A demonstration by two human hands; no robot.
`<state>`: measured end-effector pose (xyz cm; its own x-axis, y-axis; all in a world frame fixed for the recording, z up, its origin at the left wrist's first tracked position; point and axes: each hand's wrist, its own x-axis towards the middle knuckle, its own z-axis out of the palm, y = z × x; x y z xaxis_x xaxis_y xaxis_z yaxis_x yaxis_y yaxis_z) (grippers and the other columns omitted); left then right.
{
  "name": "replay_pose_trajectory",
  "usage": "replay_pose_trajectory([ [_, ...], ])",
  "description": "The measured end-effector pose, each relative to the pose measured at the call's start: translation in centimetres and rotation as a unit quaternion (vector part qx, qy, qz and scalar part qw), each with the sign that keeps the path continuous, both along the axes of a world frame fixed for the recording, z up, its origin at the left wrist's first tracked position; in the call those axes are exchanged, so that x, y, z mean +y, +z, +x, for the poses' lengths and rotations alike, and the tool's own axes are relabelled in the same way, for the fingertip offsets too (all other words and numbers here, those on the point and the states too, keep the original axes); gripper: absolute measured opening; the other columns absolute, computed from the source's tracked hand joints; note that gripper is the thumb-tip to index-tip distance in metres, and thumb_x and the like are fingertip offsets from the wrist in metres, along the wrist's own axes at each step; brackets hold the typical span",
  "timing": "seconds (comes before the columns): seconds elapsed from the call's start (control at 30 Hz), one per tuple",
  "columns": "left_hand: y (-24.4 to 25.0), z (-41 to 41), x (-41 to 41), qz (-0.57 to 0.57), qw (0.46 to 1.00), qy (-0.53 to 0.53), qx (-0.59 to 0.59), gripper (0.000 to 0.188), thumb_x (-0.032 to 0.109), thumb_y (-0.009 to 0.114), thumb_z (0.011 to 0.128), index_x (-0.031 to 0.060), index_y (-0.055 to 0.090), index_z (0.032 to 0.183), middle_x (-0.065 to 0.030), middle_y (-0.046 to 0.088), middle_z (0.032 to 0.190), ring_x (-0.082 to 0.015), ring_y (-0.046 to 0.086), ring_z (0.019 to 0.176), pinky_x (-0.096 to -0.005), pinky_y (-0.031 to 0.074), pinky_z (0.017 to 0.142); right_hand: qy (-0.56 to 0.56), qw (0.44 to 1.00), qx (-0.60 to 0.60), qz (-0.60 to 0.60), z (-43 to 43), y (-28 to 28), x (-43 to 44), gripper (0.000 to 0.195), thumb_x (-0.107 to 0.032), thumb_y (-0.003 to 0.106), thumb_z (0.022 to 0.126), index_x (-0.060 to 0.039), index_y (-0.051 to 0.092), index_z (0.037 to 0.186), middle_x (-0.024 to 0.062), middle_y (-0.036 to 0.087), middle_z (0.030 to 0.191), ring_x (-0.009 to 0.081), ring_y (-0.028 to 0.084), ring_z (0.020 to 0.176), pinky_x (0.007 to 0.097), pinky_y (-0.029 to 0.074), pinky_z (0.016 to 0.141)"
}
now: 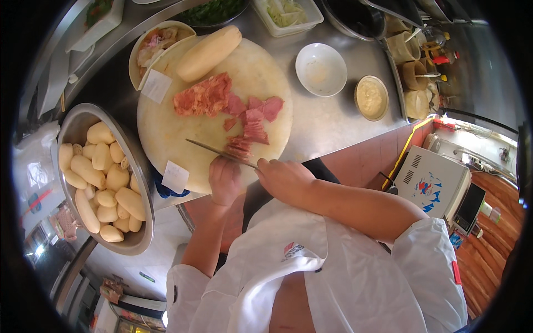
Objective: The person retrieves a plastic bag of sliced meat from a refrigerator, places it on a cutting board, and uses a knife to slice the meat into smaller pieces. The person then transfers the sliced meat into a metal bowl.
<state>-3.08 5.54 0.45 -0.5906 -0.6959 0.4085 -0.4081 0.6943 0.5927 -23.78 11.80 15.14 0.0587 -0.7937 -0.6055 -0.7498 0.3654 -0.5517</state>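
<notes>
My right hand (283,179) grips the handle end of a kitchen knife (212,149), whose blade points to the upper left across a round cutting board (166,125). Against the blade's near side rests my left hand (225,179), fingers bent; whether it holds a piece is hidden. Thin slices of red meat (238,146) lie just beyond the blade, and more cut slices (255,125) spread to the right. A larger chunk of reddish meat (202,96) sits at the middle of the board. Behind it lies a peeled lotus root section (209,53).
Left of the board stands a metal basin (148,208) of peeled, pale root pieces. Two paper slips (156,86) lie at the board's left side. A white bowl (321,70) and a small bowl of pale paste (371,98) stand right. Food containers (288,31) line the back.
</notes>
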Motion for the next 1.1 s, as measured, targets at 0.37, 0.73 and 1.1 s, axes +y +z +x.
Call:
replay_pose_trajectory([
  [0.37,-0.3,-0.1,0.3,0.0,1.0,-0.001,-0.007,0.021,0.002,0.069,0.089,0.0035,0.067,0.109,-0.0168,0.063,0.113,-0.041,0.06,0.106,-0.051,0.05,0.093,0.003,0.998,0.012,-0.058,0.5,-3.8,0.1,0.03,-0.031,0.046,0.11,-0.0036,0.056,0.115,0.0229,0.075,0.095,0.0446,0.074,0.086,0.0546,0.059,0.077],
  [0.73,7.5,3.0,-7.5,-0.062,0.981,0.174,-0.059,0.031,0.004,0.07,0.092,0.0021,0.064,0.123,-0.0199,0.064,0.123,-0.0418,0.058,0.119,-0.0498,0.046,0.104,-0.005,0.994,0.012,-0.113,-3.3,1.5,4.3,0.028,-0.031,0.05,0.109,-0.0043,0.058,0.109,0.0195,0.072,0.09,0.0438,0.07,0.081,0.054,0.057,0.074],
  [1.1,6.5,2.3,-14.6,0.071,0.969,0.207,-0.111,0.04,0.018,0.07,0.096,-0.0046,0.061,0.127,-0.0263,0.063,0.126,-0.0449,0.059,0.121,-0.0487,0.046,0.107,-0.008,0.999,0.003,-0.051,-3.4,-2.7,8.5,0.03,-0.033,0.049,0.109,-0.0047,0.059,0.108,0.0221,0.074,0.092,0.045,0.071,0.086,0.0561,0.056,0.078],
])
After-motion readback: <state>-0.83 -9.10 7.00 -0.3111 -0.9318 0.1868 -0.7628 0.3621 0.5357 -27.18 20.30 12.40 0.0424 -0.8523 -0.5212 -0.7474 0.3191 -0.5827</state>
